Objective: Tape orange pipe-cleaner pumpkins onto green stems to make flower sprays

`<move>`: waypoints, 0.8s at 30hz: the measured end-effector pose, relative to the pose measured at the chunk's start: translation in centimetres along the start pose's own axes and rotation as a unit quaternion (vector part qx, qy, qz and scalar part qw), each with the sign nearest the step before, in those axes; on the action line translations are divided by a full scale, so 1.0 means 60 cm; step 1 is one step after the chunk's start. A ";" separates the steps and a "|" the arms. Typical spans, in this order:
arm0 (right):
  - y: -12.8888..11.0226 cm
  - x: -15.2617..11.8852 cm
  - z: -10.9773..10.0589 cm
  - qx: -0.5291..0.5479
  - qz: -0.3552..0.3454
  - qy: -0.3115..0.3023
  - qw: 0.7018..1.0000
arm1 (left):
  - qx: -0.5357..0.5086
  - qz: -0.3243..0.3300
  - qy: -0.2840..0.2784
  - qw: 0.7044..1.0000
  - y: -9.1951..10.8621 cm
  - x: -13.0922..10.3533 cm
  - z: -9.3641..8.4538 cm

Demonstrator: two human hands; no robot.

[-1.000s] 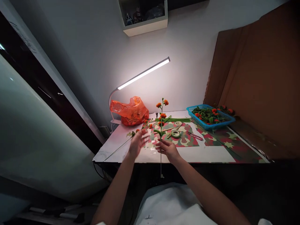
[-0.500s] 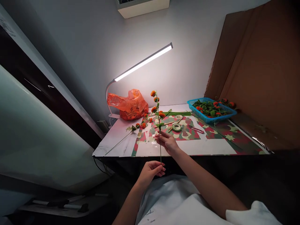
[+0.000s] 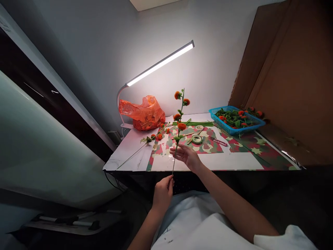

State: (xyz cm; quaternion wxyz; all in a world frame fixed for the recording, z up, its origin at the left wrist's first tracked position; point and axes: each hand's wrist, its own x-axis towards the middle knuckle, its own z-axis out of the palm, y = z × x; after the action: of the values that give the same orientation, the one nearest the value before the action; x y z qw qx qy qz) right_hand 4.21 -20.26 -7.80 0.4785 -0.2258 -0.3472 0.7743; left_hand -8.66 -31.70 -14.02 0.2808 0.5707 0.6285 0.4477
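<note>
A tall artificial flower stem point(image 3: 181, 126) with several orange pompom blooms and green leaves stands slightly tilted in front of me. Its thin lower end is pinched in my left hand point(image 3: 162, 194), below the table's front edge. My right hand point(image 3: 189, 158) is open just under the leaves, its fingers stretched out beside and behind the stem; whether they touch it I cannot tell. A second flower stem point(image 3: 159, 136) with orange blooms lies on the table to the left. Past my right hand lie a roll of green tape point(image 3: 197, 139) and a pink-handled cutter point(image 3: 218, 141).
A blue basket point(image 3: 235, 130) of flowers and leaves stands at the back right, near a cardboard sheet point(image 3: 288, 83). An orange plastic bag point(image 3: 148, 116) sits under the lit lamp point(image 3: 161, 64). Green stems point(image 3: 200, 123) lie along the table's back.
The flower stem has risen and its top now leans right. My left hand has moved up with the lower end. The fingers of my right hand have opened from the stem.
</note>
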 end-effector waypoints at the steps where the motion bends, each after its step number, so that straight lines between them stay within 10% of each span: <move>1: -0.002 0.000 -0.001 0.001 0.002 -0.010 1.000 | 0.012 0.009 0.001 1.000 0.001 -0.001 -0.001; 9: 0.002 0.002 0.000 -0.041 -0.013 -0.031 0.999 | 0.021 0.015 -0.013 1.000 0.013 -0.005 -0.007; 14: 0.006 -0.001 0.000 -0.052 -0.013 -0.038 0.998 | -0.116 -0.050 -0.115 0.985 0.025 -0.014 -0.012; 24: 0.035 -0.001 0.049 -0.005 0.028 -0.108 0.994 | -0.445 -0.180 -0.299 0.825 -0.050 -0.025 -0.083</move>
State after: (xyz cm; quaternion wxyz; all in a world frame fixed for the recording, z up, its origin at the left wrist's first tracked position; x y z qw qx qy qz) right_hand 1.00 -21.90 -7.45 0.4148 -0.1530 -0.3947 0.8054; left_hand -14.09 -34.22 -14.71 0.7539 0.3661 0.3385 0.4277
